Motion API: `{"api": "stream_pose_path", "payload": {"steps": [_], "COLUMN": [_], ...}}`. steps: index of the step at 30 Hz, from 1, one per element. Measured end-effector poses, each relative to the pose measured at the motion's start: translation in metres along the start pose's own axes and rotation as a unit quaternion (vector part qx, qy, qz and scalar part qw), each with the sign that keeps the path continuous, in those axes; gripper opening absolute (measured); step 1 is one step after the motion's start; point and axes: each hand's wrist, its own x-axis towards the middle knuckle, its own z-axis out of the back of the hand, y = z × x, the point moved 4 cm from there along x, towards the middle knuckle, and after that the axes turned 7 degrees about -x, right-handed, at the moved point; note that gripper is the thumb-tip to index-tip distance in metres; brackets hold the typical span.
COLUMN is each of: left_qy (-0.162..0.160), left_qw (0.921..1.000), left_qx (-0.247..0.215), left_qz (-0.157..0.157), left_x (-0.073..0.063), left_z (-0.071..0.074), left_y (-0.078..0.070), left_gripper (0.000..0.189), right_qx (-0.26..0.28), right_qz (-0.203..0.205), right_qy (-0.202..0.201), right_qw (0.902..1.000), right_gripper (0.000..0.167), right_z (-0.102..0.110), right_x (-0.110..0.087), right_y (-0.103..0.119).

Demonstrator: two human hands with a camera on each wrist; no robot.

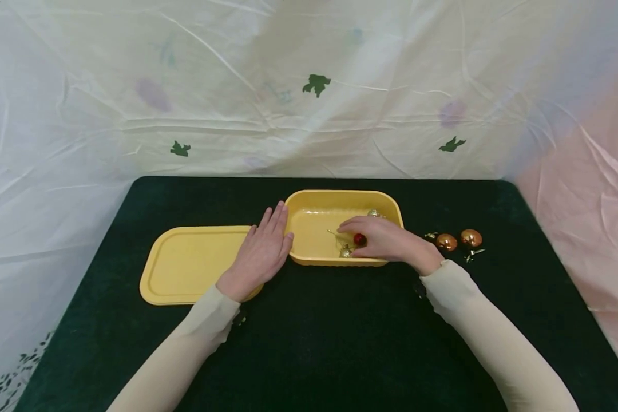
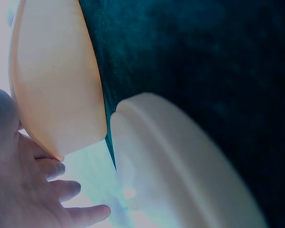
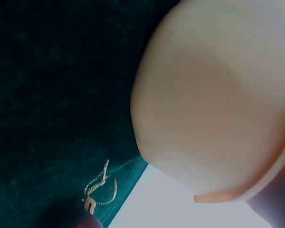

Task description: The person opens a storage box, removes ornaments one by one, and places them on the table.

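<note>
A yellow plastic box (image 1: 309, 234) stands open at the back middle of the table. My right hand (image 1: 383, 237) reaches over its near right side, fingers curved around a small red bauble (image 1: 360, 240). Beside the thumb lies a gold bauble (image 1: 345, 251) with a thin thread, and another gold bauble (image 1: 373, 213) sits by the far right wall. With fingers straight, my left hand (image 1: 262, 249) rests against the box's left rim, above the yellow lid (image 1: 190, 266). The left wrist view shows that hand (image 2: 28, 185) touching the box wall (image 2: 57, 71).
Right of the box, two copper-coloured baubles (image 1: 446, 242) lie on the dark green tabletop (image 1: 309, 343) with small gold pieces near them. A pale patterned cloth (image 1: 391, 74) hangs behind the table. The right wrist view shows mostly the box's outer wall (image 3: 209, 104).
</note>
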Motion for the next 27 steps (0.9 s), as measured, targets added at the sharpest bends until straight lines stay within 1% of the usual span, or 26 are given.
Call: {"api": "stream_pose_path", "payload": {"steps": [3, 9, 12, 19, 22, 27], "left_qy": [0.002, 0.001, 0.001, -0.001, -0.001, 0.004], "left_qw": [1.0000, 1.0000, 1.0000, 1.0000, 1.0000, 0.9999], "left_qx": [-0.002, 0.000, -0.001, 0.000, 0.000, -0.004], "left_qz": [0.004, 0.005, 0.004, 0.002, 0.003, 0.010], "left_x": [0.000, 0.000, -0.001, -0.002, -0.002, -0.002], "left_z": [0.000, -0.001, -0.001, -0.001, -0.001, -0.001], "left_y": [0.000, -0.001, -0.001, 0.000, 0.001, 0.002], "left_gripper": [0.067, 0.067, 0.067, 0.067, 0.067, 0.068], "right_qx": [-0.007, -0.015, -0.014, 0.004, 0.005, 0.001], "right_qz": [-0.009, -0.020, -0.028, -0.054, -0.053, -0.035], "right_qy": [-0.003, -0.052, -0.064, -0.056, -0.047, -0.030], "right_qw": [0.9999, 0.9983, 0.9975, 0.9969, 0.9975, 0.9989], "right_gripper": [0.056, 0.048, 0.047, 0.058, 0.058, 0.053], "right_z": [-0.001, -0.001, -0.002, -0.004, -0.005, -0.009], "right_x": [0.003, 0.007, 0.008, 0.009, 0.012, 0.019], "right_y": [0.000, -0.002, -0.004, -0.002, 0.001, 0.007]}}
